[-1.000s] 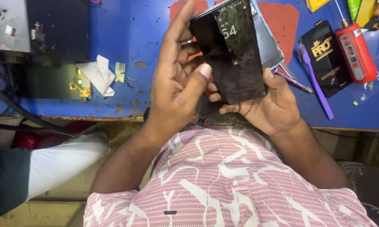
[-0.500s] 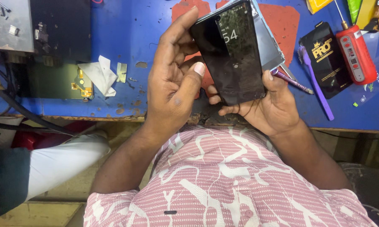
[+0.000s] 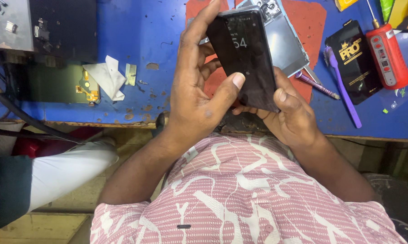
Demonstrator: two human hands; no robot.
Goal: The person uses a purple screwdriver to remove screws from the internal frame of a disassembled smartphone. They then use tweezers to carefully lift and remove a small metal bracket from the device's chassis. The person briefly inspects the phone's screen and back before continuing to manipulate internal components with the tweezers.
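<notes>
I hold a black smartphone (image 3: 247, 58) with a lit dark screen above the blue workbench (image 3: 145, 40). My left hand (image 3: 197, 95) wraps its left edge, the thumb pressing on the lower screen. My right hand (image 3: 292, 117) supports the phone's bottom right corner from underneath, thumb on its edge. Behind the phone lies a grey metal phone frame (image 3: 287, 43) on a red mat (image 3: 315, 22).
A purple brush (image 3: 342, 86), a black flat package (image 3: 355, 61) and a red electric screwdriver (image 3: 387, 54) lie at right. A dark screen panel (image 3: 45, 83), white tissue (image 3: 106, 77) and a small metal part (image 3: 130, 74) lie at left. Another person's white-clad leg (image 3: 64, 171) is lower left.
The phone has shifted slightly lower and left in my hands. My left thumb has slid onto the screen's lower part; my right thumb now rests on the phone's edge.
</notes>
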